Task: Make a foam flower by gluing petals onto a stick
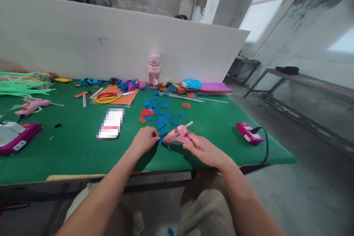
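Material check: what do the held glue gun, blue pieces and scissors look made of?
Glue gun: likely moulded plastic; smooth, pink, slightly glossy shell. Blue pieces: probably felt or foam sheet; matte, flat, straight-edged, texture too small to tell. Scissors: handles look like plastic, bright red and yellow; blades seem metal, grey with a shine.

Right hand (pixel 205 150) grips a pink glue gun (pixel 179 135); left hand (pixel 145 140) pinches a blue piece (pixel 161 141).

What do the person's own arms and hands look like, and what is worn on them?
Both the left forearm and the right forearm are bare, no sleeve showing. The left hand and right hand are ungloved, leaving each grip uncovered. No watch or bracelet shows.
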### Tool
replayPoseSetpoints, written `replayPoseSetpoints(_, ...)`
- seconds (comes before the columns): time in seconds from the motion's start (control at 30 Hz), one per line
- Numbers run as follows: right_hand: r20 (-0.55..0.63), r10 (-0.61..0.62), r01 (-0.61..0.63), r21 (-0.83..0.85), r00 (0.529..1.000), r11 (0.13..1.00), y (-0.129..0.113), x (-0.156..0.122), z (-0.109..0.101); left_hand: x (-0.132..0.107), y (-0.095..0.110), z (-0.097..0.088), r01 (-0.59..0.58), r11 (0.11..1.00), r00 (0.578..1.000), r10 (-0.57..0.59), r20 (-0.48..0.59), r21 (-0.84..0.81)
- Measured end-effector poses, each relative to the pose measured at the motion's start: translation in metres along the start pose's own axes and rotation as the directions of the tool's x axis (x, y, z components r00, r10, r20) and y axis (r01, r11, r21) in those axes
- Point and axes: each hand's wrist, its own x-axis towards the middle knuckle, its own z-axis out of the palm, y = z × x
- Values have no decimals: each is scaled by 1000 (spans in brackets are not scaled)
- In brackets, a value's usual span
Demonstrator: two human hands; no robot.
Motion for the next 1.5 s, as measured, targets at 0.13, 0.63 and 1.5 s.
replayPoseSetpoints(0.13, 0, 16, -16, -20, 1000, 1000, 0, 0, 0, 0, -1, 1, -10, 1000, 1000, 10, -2, 3)
replayPoseSetpoints(0.63, -20, 18, -19, -88, 1000, 996, 2, 0, 0, 0, 1, -1, 7, 1000, 1000, -7, 6, 13)
replayPoseSetpoints(1.5, -44, 15, -22, -166, 999, 986, 4, -2, -2, 0, -1, -1, 2, 1000, 1000, -2, 4, -3)
